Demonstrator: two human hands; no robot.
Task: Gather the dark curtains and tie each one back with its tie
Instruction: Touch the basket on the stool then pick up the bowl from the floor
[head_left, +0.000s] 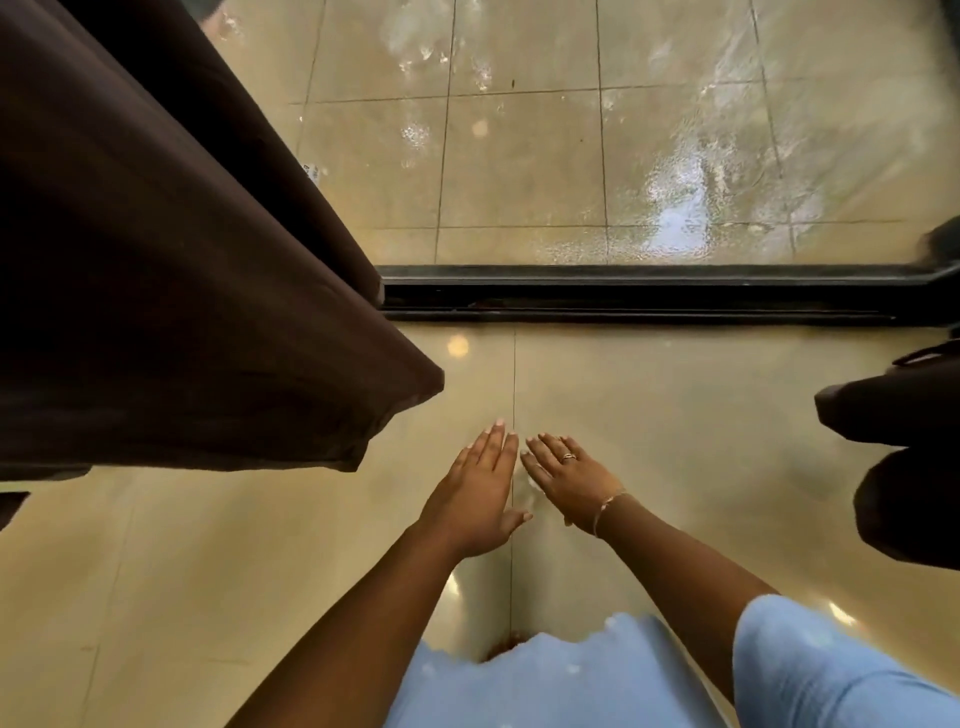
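The glossy beige tiled floor (208, 571) lies under both hands and fills most of the view. To the left of the hands and above them hangs the large dark brown cloth curtain (171, 291); its lower corner comes near the left hand, but does not touch it. Far to the right of the hands there is a second dark cloth mass (904, 467), probably the other curtain, though this is not sure. Beyond the fingertips runs the black metal door track (623, 296), and behind it are wet tiles.

The left hand (480, 488) and the right hand (569, 480) are stretched forward side by side, flat, palms down, with straight fingers. They hold nothing. It seems the person has not yet taken hold of a curtain.

The right hand carries a thin gold ring (568, 457) and a thin bracelet (605, 506) at the wrist. No tie is visible. A small white tag (310, 172) sits at the curtain edge, far above the hands; its print is too small to read.
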